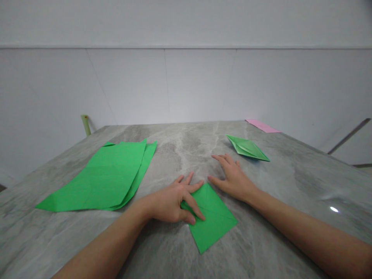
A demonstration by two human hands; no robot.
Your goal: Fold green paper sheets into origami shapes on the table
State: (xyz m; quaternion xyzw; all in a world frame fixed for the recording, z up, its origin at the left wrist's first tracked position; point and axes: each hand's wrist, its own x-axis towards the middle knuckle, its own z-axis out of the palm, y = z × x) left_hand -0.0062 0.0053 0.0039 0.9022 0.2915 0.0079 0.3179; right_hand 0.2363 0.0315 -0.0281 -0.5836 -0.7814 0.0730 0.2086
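Note:
A folded green paper square (216, 219) lies flat on the grey marbled table, one corner pointing towards me, with crease lines across it. My left hand (178, 199) rests on its left side, fingers spread and pressing down on the paper; it covers the left corner. Close to the far corner of the square is my right hand (232, 176), fingers stretched out and low over the table, thumb tip near the paper's edge. Nothing is held in the right hand.
Several large green paper sheets (107, 174) lie loosely stacked at the left. At the back right sits a folded green paper piece (247, 148), with a pink paper strip (264, 126) by the table's far right edge. A white wall (197, 85) stands behind the table (186, 143).

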